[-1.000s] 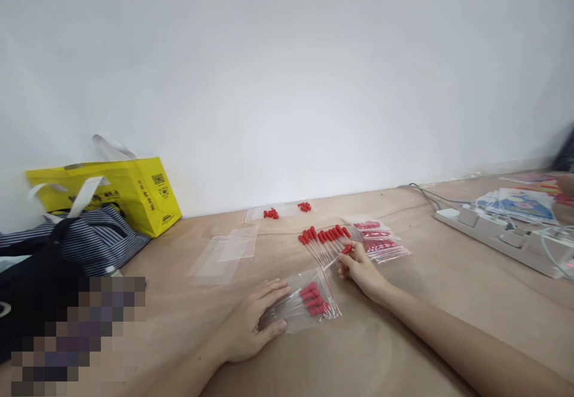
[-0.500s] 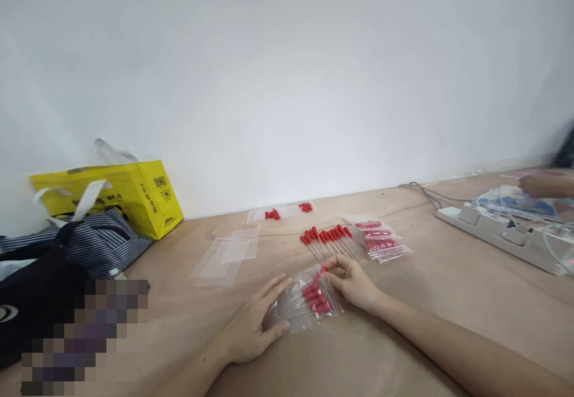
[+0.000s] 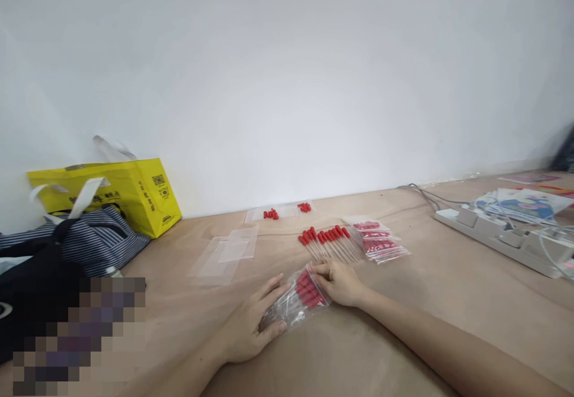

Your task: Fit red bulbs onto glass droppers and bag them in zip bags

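A clear zip bag (image 3: 293,307) lies on the table with several red-tipped sticks inside, tips toward its right, open-edge side. My left hand (image 3: 251,322) rests at the bag's left end, thumb and fingers on either side of it. At the bag's upper right edge, the bent fingers of my right hand (image 3: 338,280) are closed on the plastic beside the red tips. Just beyond, a row of loose red-tipped sticks (image 3: 325,237) lies side by side. To their right sits a stack of filled bags (image 3: 381,241).
Flat clear bags (image 3: 226,256) lie left of centre. More red-tipped sticks (image 3: 271,213) rest on plastic near the wall. A yellow bag (image 3: 147,197) and a striped bag (image 3: 101,238) stand at left. A power strip (image 3: 497,238) with cables and printed sheets (image 3: 529,205) are at right.
My right hand has moved slightly left along the bag's edge, and the red tips inside now lie more evenly together. Another person's hand at the far right has left the view.
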Motion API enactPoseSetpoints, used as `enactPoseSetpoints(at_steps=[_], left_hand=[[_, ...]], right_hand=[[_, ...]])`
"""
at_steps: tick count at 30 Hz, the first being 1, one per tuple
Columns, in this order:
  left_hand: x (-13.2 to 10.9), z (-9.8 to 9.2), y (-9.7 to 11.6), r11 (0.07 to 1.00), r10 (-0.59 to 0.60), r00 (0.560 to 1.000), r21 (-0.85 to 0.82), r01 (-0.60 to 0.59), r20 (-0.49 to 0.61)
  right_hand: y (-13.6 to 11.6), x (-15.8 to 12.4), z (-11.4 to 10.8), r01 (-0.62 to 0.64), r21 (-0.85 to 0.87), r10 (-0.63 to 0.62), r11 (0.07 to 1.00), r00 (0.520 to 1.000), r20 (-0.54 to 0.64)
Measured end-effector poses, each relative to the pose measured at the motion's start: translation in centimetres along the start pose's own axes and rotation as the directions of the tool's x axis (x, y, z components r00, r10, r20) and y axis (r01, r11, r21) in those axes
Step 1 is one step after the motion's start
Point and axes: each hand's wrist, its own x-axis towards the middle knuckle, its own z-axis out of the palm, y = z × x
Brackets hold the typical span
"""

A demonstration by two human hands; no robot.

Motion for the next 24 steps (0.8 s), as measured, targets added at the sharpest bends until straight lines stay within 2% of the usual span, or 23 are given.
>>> enactPoseSetpoints(at_steps=[3,4,8,10,13,15,20,24], left_hand=[[0.0,0.2,-0.2,1.000,0.013,1.000,-0.002,-0.013,-0.023],[0.0,0.2,-0.2,1.000,0.010,1.000,0.001,-0.010,-0.029],[-0.1,0.2,0.0,0.997,-0.055,0.997,0.045,0.057,-0.048],[-0.1,0.2,0.1,0.996,-0.069,0.996,0.060,0.073,-0.061],[0.0,0.2,0.2,0.997,-0.037,0.996,0.065,0.043,-0.084],[0.0,0.1,0.3,0.997,-0.016,0.996,0.068,0.022,-0.092],[0.1,-0.1,0.1,0.997,0.002,0.997,0.078,0.004,-0.080],[0.2,0.0,0.0,0.997,0.006,0.998,0.077,0.000,-0.070]], right_hand=[[-0.4,-0.3,-0.8,0.121,-0.016,-0.119,0.992,0.988,0.098],[-0.3,-0.5,-1.1,0.128,0.005,-0.128,0.992,0.988,0.088],[0.4,-1.2,-1.7,0.052,0.121,-0.047,0.991,0.998,-0.042],[0.9,-1.6,-2.0,0.035,0.188,-0.038,0.981,0.999,0.009],[1.3,-1.9,-2.5,0.046,0.299,-0.100,0.953,0.980,0.169],[1.3,-2.0,-2.6,0.049,0.363,-0.135,0.930,0.967,0.215],[1.2,-1.6,-1.7,-0.004,0.486,-0.122,0.874,0.966,0.228],[1.4,-1.4,-0.7,-0.047,0.489,-0.058,0.871,0.979,0.197]])
